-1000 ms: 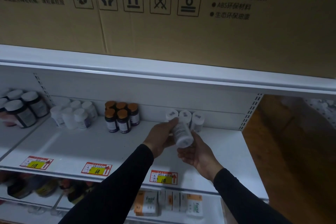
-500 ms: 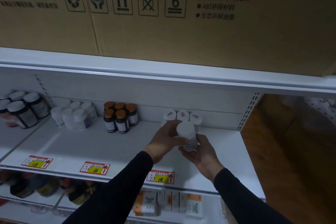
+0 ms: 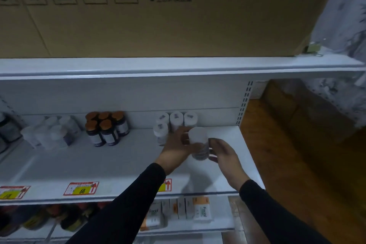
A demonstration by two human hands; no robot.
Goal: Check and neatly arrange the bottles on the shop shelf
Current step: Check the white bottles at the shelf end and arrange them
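Note:
A white bottle with a white cap [image 3: 198, 141] stands upright near the right end of the white shelf [image 3: 111, 166]. My left hand [image 3: 176, 149] grips it from the left and my right hand [image 3: 222, 153] holds it from the right, fingers curled round its body. Just behind stands a group of several matching white bottles [image 3: 174, 123] against the back wall. Dark bottles with orange caps [image 3: 107, 127] stand further left, and pale white bottles [image 3: 51, 132] beyond them.
A large cardboard box [image 3: 158, 12] fills the top shelf. Price tags [image 3: 81, 188] line the shelf's front edge. Boxed goods [image 3: 201, 209] and dark bottles sit on the shelf below. Wooden floor lies to the right.
The bottle has gone from tilted in my hands to upright and lower, toward the shelf surface in front of the white group. The view has shifted right.

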